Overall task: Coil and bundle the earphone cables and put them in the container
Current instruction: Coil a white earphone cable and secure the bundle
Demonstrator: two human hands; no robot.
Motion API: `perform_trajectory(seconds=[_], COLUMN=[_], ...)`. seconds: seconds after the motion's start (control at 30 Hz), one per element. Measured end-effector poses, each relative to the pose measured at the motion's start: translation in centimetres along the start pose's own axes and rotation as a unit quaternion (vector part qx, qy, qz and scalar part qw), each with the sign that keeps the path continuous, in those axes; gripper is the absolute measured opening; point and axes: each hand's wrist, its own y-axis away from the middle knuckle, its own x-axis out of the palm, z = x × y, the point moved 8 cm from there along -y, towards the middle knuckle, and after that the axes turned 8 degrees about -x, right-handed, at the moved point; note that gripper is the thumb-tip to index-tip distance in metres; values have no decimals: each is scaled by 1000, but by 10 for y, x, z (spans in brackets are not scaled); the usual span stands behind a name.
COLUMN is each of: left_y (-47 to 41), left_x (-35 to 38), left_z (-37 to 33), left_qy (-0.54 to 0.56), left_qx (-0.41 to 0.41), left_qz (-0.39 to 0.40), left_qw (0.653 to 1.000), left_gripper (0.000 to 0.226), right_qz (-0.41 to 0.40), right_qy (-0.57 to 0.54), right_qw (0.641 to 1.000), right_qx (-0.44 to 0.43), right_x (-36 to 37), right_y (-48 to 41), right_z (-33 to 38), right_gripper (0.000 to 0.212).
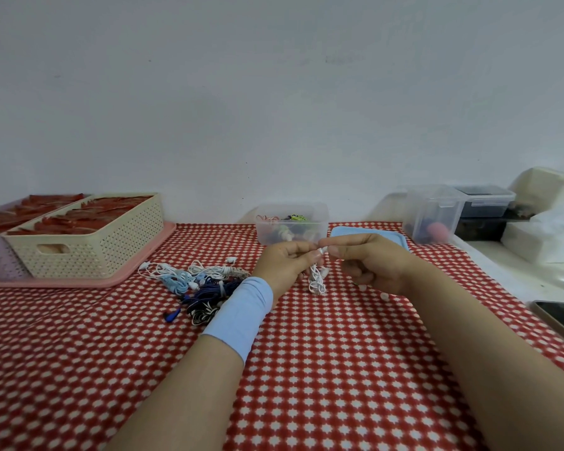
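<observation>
My left hand [285, 262] and my right hand [370, 263] meet above the red patterned tablecloth, both pinching the top of a white earphone cable [316, 279] that hangs down in a loose bunch between them. A pale blue band covers my left wrist. Just behind the hands stands a clear plastic container [292, 222] holding several bundled earphones. To the left of my left wrist lies a tangled pile of earphones [197, 284] in white, light blue and dark blue.
A light blue lid [344, 232] lies right of the container. A cream perforated basket [88, 236] on a pink tray [144, 260] stands at the left. Clear storage boxes [437, 213] and white items sit at the right, and a phone [560, 317] lies at the right edge.
</observation>
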Motion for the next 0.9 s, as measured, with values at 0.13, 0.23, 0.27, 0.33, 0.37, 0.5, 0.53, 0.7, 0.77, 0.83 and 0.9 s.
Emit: perform_trajectory(seconds=[0.13,0.23,0.27,0.33,0.37,0.5,0.53,0.7,0.77,0.83,0.9], left_y=[0,0,-1,-2,-2,-2,-2,2,3,4,4], left_x=[0,1,1,1,0,-1,-1,1,2,1,1], left_z=[1,1,1,2,3,4,3,0,-1,-1,-1], left_qy=[-5,-8,-12,-20,-24,-34,-35,-20,-27,-32,-28], left_qx=[-3,-3,-4,-8,-10,-8,-6,-9,-8,-7,-9], left_qz=[2,9,9,6,4,10,13,34,37,40,46], left_qw=[1000,1000,1000,1000,1000,999,999,999,999,999,999], left_gripper=[13,9,10,13,15,15,15,18,19,19,18], right_qz=[11,6,4,7,11,20,21,14,13,11,9], right_qy=[5,2,-2,-12,-14,5,8,9,14,15,18], right_qw=[1000,1000,1000,1000,1000,1000,1000,1000,1000,1000,1000], right_qx=[10,12,12,12,10,7,6,9,10,8,5], right_x=[0,-2,-2,-1,-1,-2,-2,-2,-2,-2,-2], right_y=[1,1,1,1,1,2,2,0,0,0,-1], right_z=[-1,-1,-1,-1,-2,-3,-4,-7,-7,-7,-7], right_gripper=[26,26,25,24,24,23,23,20,19,19,18])
